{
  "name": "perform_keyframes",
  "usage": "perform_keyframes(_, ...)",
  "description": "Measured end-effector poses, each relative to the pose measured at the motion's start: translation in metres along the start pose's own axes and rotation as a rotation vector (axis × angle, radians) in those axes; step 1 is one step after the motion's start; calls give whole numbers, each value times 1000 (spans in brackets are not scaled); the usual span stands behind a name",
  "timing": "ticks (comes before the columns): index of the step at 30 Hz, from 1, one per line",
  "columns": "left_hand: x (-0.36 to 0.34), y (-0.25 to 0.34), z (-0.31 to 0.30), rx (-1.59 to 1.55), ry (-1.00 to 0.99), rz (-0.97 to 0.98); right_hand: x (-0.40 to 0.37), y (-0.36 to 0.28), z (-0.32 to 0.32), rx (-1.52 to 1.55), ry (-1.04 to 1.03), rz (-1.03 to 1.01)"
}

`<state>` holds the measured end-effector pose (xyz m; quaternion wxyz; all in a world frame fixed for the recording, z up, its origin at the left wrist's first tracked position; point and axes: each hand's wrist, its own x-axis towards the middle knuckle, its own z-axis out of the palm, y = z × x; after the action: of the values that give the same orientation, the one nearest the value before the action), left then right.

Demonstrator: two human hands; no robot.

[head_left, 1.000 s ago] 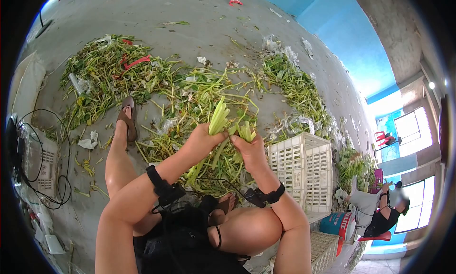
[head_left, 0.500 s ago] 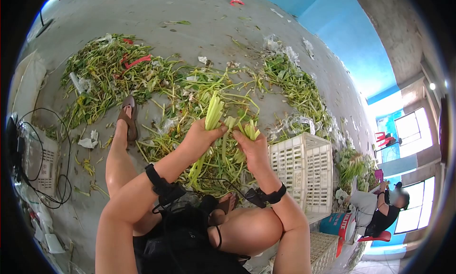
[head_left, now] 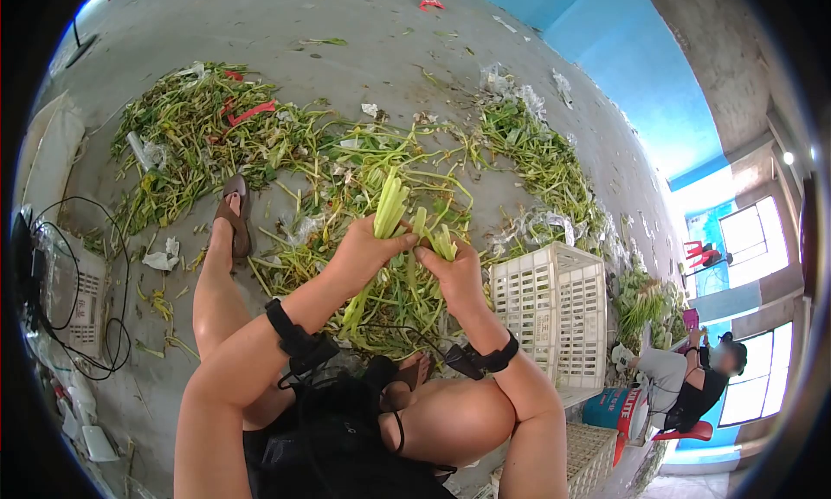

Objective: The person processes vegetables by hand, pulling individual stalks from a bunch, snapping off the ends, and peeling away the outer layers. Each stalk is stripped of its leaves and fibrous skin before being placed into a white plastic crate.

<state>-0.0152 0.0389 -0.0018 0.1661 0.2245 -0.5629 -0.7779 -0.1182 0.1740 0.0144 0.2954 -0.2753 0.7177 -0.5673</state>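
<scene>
Grips a sheaf of pale green stalks (head_left: 391, 203), ribbed and smooth with squared-off upper ends, in the left hand (head_left: 365, 246), fingers curled tightly around it and the lower lengths slanting down beneath the palm. Pinches a smaller tuft of cut stalks (head_left: 445, 242) in the right hand (head_left: 454, 272), fingers closed on it, just beside the left. Shows a short, flat piece (head_left: 419, 221) upright between the two; cannot tell which hand bears it. Has directly below a loose, tangled heap (head_left: 359, 166) of limp green and yellowed stems, strewn over grey floor (head_left: 346, 40) with crumpled clear plastic and a bright red strip (head_left: 252, 112). Has a white, lattice-walled plastic crate (head_left: 547, 317) near the right forearm, hemming in that side, and a brown sandal (head_left: 240, 226) at the heap's edge. Shows farther right a blue-and-red lettered container (head_left: 613, 405) and, past it, a seated person (head_left: 699, 395) on a red stool (head_left: 692, 432). Counts two bunches in hand, three crates in all, two black wrist straps (head_left: 284, 323) and one other person; cannot count single stalks in either bunch for the overlap.
</scene>
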Motion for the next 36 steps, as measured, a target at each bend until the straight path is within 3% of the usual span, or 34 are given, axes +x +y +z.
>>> perform_keyframes(4,-2,6,0,93,-28,2,-1,-2,-1,5,8,-7)
perform_keyframes(17,0,-3,0,-184,-44,-145,0,4,2,98,36,-53)
perform_keyframes(36,0,-12,6,-409,18,-209,5,17,8,-148,145,-257)
